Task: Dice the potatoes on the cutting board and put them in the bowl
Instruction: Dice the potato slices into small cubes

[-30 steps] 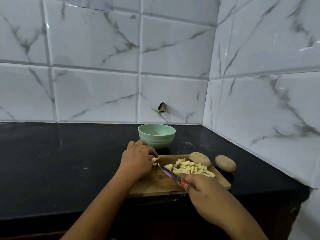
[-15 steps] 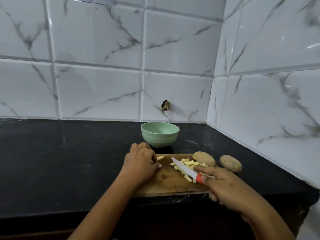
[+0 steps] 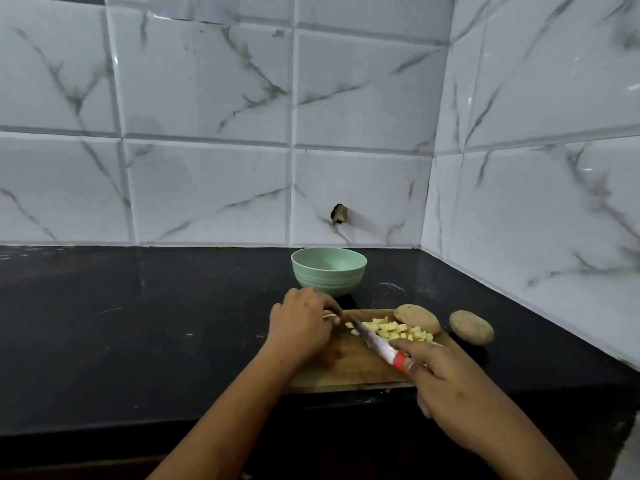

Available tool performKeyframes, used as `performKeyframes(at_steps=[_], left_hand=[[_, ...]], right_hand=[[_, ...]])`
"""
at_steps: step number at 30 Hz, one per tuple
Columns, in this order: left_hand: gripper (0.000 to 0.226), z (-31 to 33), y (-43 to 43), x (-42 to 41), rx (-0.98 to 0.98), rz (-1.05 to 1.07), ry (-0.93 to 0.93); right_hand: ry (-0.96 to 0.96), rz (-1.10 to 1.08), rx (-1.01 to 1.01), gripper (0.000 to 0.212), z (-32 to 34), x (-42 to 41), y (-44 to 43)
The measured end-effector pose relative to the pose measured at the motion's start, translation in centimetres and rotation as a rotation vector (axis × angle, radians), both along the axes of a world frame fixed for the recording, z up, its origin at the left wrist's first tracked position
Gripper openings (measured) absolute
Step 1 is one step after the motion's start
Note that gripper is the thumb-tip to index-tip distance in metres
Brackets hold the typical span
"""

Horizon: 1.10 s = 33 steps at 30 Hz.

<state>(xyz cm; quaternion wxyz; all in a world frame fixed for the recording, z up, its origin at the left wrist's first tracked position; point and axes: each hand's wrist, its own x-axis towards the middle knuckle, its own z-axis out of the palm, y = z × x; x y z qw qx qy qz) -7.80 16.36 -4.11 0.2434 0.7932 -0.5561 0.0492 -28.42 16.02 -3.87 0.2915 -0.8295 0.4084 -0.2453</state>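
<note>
1. Nearest, at 5 o'clock from the cutting board [image 3: 346,370], the right hand [image 3: 446,379] is seen from the back. Its fingers [image 3: 415,346] are curled round the red-and-white handle of the knife [image 3: 372,339], so the handle is gripped and mostly covered.
2. The knife's long axis is laid from 4 o'clock at the handle to 10 o'clock at the tip. The tip is pointed at the left hand [image 3: 301,327]. The blade is blurred, and its edge cannot be made out.
3. The left hand is placed at the board's 9 o'clock side, knuckles up. Its fingers are bent down and closed on a pale potato strip [image 3: 330,316]. Only an end of the strip is shown at the fingertips, the rest being hidden under the hand.
4. The wooden cutting board is laid flat on the black table [image 3: 138,323], near the front edge. Its near left corner is covered by the left forearm.
5. The diced potato [image 3: 398,330] is heaped on the board towards 1 o'clock, just beside the blade. The near side of the heap is cut off by the right hand.
6. A whole potato [image 3: 417,318] is set at the board's far right corner, touching the heap, its long axis running from 10 to 4 o'clock. A second potato [image 3: 471,327] is laid on the table just beside the board at 3 o'clock, slanted the same way.
7. The pale green bowl [image 3: 329,275] is stood upright at 12 o'clock from the board.
8. Farthest, marbled wall tiles [image 3: 207,98] are seen. A small dark fitting [image 3: 339,214] is fixed above the bowl; what it is cannot be told.
</note>
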Motion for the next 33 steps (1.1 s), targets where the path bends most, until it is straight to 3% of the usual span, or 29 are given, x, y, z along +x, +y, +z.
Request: performKeyframes(at_steps=[7,16,26,33], left_hand=[[0.028,-0.4,1.0,0.4,0.042,0.053,-0.079],[0.021,-0.9,3.5,-0.4,-0.015,0.025,0.054],[0.009,-1.2,3.8,-0.6,-0.084,0.021,0.173],[0.013,-1.4,4.1,-1.0,-0.116,0.041,0.135]], right_hand=[[0.145,-0.091,-0.169,0.038,-0.1,1.4,0.2],[0.118,-0.111,-0.345,0.041,-1.3,2.2,1.4],[0.410,-0.100,-0.448,0.059,-1.2,4.7,1.8],[0.322,-0.134,-0.481,0.054,-1.2,4.4,1.9]])
